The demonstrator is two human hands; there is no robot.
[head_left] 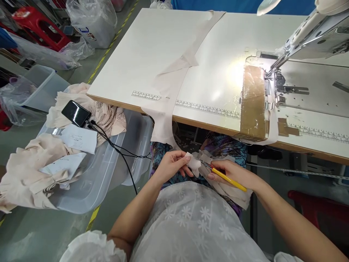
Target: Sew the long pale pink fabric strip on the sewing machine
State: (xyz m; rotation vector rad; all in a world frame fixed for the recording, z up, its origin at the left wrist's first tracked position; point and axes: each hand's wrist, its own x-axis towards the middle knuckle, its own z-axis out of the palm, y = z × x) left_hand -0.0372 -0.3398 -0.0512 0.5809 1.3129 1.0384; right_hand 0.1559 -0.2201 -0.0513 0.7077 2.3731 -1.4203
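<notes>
Over my lap, my left hand (176, 164) pinches the edge of a small pale fabric piece (194, 165) between thumb and fingers. My right hand (231, 174) is closed around yellow-handled scissors (229, 179), whose metal blades point left and touch or nearly touch that piece. Whether the blades are apart cannot be made out. More pale, sheer fabric (240, 196) lies bunched on my lap beneath the right hand. A long pale fabric strip (174, 87) runs across the white table (117, 65) and hangs over its front edge, just above my left hand.
A sewing machine (308, 40) stands at the table's right, with a brown taped block (252, 102) beside its needle area. Clear plastic bins (89, 193) at left bear beige fabric (32, 167), paper pieces (79, 137) and a black phone-like device (75, 112) with cables (117, 147).
</notes>
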